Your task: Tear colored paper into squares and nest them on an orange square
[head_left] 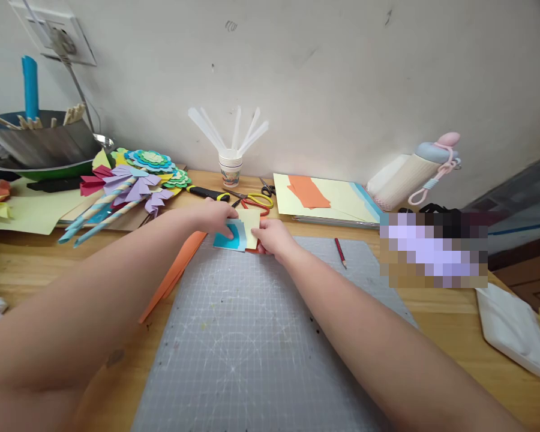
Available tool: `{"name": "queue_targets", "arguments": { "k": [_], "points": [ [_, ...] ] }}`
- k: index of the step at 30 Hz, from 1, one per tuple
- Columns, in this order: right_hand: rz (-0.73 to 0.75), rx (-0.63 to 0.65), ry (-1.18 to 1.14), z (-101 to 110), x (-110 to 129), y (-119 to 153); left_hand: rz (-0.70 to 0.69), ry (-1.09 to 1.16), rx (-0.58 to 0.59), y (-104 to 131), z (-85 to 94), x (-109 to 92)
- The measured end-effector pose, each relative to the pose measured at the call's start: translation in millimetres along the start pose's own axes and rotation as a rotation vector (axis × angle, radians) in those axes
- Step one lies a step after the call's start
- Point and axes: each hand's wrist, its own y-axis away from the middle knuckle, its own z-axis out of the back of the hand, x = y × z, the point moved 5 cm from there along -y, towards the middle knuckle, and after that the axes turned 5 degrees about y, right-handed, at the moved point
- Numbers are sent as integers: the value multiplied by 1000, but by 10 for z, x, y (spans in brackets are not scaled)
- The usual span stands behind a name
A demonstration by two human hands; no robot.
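Observation:
Both my arms reach forward over a grey cutting mat (252, 336). My left hand (216, 217) rests its fingers on a small stack of blue paper pieces (231, 237) at the mat's far edge. My right hand (273, 237) pinches the right side of a pale yellow paper square (251, 222) that lies under and beside the blue pieces. A bit of red paper shows beneath the yellow square.
An orange paper strip (175, 273) lies along the mat's left edge, a red pencil (340, 252) at its right. Behind are scissors (257, 201), a paper cup (230, 168) with white sticks, paper flowers (130, 183), stacked coloured sheets (328, 201), a bottle (414, 174) and a white tray (513, 330).

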Motion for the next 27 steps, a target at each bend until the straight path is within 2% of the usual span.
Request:
{"name": "queue_targets", "arguments": {
  "k": [4, 8, 11, 17, 22, 27],
  "points": [
    [-7, -34, -55, 140, 4, 33, 6, -60, -2, -50, -26, -79],
    [-8, -189, -199, 457, -15, 38, 38, -107, -150, 3, -24, -69],
    [-77, -164, -318, 584, -33, -4, 119, -127, -252, 55, -39, -32],
    [-181, 23, -446, 538, 28, -149, 286, -109, -337, 110, -119, 69],
    [-206, 52, -390, 475, 100, -187, 317, -67, -377, 140, -170, 134],
    [-171, 103, -258, 330, 135, -139, 335, -13, -421, 194, -199, 153]
  ]
}}
